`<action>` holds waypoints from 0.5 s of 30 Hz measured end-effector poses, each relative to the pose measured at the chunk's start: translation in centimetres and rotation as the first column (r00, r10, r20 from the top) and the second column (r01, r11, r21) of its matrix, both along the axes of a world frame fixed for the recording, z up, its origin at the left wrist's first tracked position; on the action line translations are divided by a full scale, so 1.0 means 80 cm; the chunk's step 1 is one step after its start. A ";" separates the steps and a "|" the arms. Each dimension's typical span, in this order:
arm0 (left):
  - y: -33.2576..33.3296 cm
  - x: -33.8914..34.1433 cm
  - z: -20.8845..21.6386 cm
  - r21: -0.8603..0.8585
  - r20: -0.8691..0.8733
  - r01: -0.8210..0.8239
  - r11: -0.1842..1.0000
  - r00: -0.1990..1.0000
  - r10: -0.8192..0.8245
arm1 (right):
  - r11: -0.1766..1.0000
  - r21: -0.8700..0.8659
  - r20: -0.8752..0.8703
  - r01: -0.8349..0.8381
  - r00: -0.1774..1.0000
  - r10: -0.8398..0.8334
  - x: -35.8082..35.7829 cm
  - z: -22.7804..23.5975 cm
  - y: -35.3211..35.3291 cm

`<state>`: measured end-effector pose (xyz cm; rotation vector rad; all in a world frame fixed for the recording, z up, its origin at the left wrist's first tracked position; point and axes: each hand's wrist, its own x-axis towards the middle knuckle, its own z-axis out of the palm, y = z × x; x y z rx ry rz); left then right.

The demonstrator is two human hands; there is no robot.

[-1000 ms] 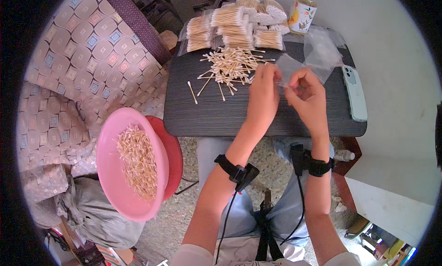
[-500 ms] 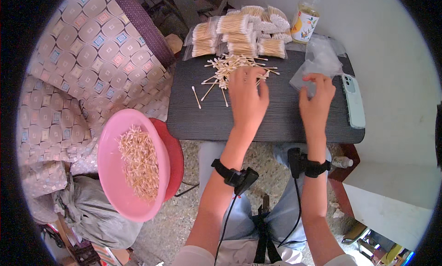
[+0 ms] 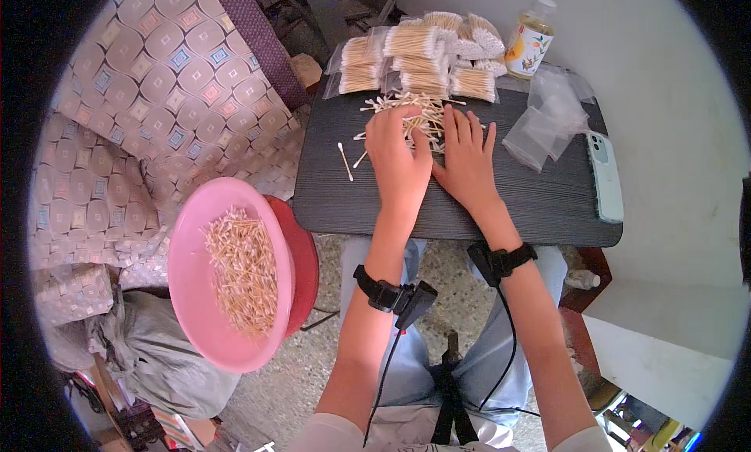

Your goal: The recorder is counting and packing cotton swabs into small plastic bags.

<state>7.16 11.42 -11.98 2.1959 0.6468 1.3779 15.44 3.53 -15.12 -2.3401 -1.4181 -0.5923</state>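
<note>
A loose pile of cotton swabs (image 3: pixel 427 112) lies on the dark table between and beyond my hands. Along the pile's left side my left hand (image 3: pixel 397 156) is cupped, fingers bent and thumb held apart, with swabs showing in the gap. My right hand (image 3: pixel 469 158) rests at the pile's right edge, its fingers stretched out and spread, touching the swabs. Neither hand visibly grips anything, though my left fingertips are partly hidden. One single swab (image 3: pixel 345 162) lies apart at the left.
Behind the pile are stacked clear bags of swabs (image 3: pixel 415 61) and a labelled bottle (image 3: pixel 530 41). Empty plastic bags (image 3: pixel 544 127) and a phone (image 3: pixel 604 178) lie at the right. A pink basin (image 3: pixel 188 288) of loose swabs sits on a red stool (image 3: pixel 306 264) at the left.
My right hand has moved left from beside the empty plastic bags to the pile. My left hand has shifted slightly left and down, to the pile's left side.
</note>
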 end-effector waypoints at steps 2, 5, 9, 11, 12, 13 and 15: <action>0.002 0.001 -0.003 -0.007 -0.005 0.011 1.000 1.000 -0.011 | 0.999 0.042 -0.041 -0.025 0.999 0.027 0.000 0.000 0.004; 0.003 0.003 -0.007 0.007 0.013 0.045 0.999 0.999 -0.045 | 0.991 0.112 0.004 -0.066 0.998 0.066 0.005 -0.004 0.004; 0.004 0.003 -0.016 0.041 -0.084 0.034 0.999 0.996 -0.031 | 0.994 0.102 -0.051 -0.038 0.998 0.043 0.004 -0.009 0.010; 0.002 0.003 -0.016 0.029 -0.112 0.035 0.999 0.993 -0.031 | 0.988 0.153 0.085 -0.033 0.996 0.020 0.002 -0.009 0.012; -0.001 0.003 -0.016 -0.028 -0.127 0.039 0.999 0.991 -0.042 | 0.987 0.155 0.082 -0.032 0.996 0.019 0.003 -0.008 0.013; -0.002 0.002 -0.015 -0.083 -0.144 0.039 0.996 0.988 -0.050 | 0.993 0.121 0.046 -0.011 0.999 0.006 0.001 -0.004 0.014; 0.004 0.004 -0.019 -0.064 -0.136 0.059 0.996 0.988 -0.067 | 0.996 0.089 0.004 0.005 1.000 -0.006 0.000 -0.003 0.018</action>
